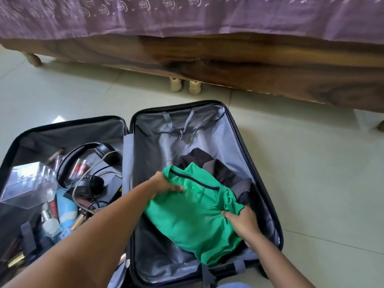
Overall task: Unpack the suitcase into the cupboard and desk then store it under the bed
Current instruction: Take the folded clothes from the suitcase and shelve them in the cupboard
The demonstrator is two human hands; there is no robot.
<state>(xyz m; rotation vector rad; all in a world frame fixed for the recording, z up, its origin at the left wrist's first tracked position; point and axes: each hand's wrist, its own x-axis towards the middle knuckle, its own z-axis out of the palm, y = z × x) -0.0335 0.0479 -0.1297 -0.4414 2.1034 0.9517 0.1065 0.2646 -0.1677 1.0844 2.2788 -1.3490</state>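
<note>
A dark suitcase point(268, 175) lies open on the tiled floor, both halves flat. In its right half, lined in grey, lies a folded green shirt point(193, 217) on top of a dark grey and black garment point(220, 169). My left hand point(164, 183) grips the green shirt at its left edge near the collar. My right hand point(243, 223) grips its right edge, fingers curled into the cloth. The left half point(68, 129) holds black headphones point(83, 154), a clear plastic box point(29, 183), cables, bottles and several small items.
A wooden bed point(228, 59) with a purple patterned sheet point(187, 15) runs across the top, raised on short turned legs point(185, 84) with a gap beneath. Pale tiled floor point(322, 173) lies to the right of the suitcase and between it and the bed.
</note>
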